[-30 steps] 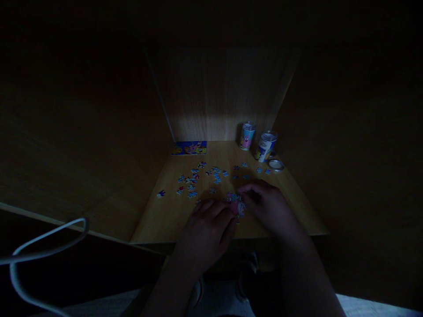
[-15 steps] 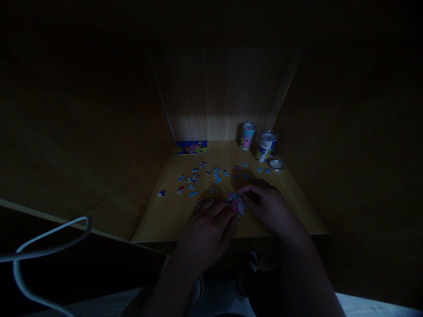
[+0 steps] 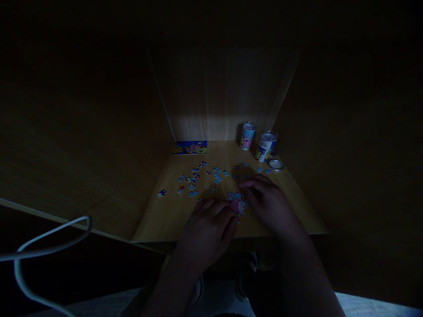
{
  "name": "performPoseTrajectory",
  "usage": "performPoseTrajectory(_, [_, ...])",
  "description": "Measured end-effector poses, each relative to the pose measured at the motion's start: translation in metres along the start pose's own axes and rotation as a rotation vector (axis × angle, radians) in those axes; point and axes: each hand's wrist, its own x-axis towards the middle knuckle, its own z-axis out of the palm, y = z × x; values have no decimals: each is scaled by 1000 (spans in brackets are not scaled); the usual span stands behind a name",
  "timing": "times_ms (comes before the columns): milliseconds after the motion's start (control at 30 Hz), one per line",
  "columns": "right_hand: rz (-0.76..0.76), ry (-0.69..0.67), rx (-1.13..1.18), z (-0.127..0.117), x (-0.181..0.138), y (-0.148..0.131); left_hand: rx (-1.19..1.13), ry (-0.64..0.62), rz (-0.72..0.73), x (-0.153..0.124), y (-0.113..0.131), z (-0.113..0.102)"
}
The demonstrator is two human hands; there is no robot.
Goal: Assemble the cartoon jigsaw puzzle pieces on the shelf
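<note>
A small patch of joined jigsaw puzzle pieces, pink and pale blue, lies near the front of the wooden surface. My left hand is closed over its left edge, with curled fingers and thumb at the patch and hiding part of it. Just right of the patch, my right hand hovers with fingers bent and apart, and I see nothing in them. Loose puzzle pieces lie spread beyond both hands. One single piece sits just past my left fingers.
A blue picture card lies at the back left. Two printed cans with clear tops, one pink-figured and one blue and yellow, stand at the back right beside a round lid. Dark wooden walls enclose the surface. A white cable loops at lower left.
My right hand has drawn slightly up and away from the joined pieces, uncovering more of their right side. My left hand stays in place.
</note>
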Motion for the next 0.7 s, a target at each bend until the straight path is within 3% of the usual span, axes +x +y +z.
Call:
performPoseTrajectory(167, [-9, 111, -75, -3, -1, 1, -2, 7, 11, -1, -1, 0])
performPoseTrajectory(267, [4, 106, -113, -1, -3, 3, -15, 9, 7, 0, -3, 0])
performPoseTrajectory(433, [25, -31, -298, -3, 4, 1, -12, -14, 3, 2, -3, -2])
performPoseTrajectory(600, [-62, -240, -445, -12, 40, -3, -18, -3, 8, 1, -3, -1])
performPoseTrajectory(700, [-37, -323, -453, -9, 64, -1, -14, -8, 10, 1, -3, -1])
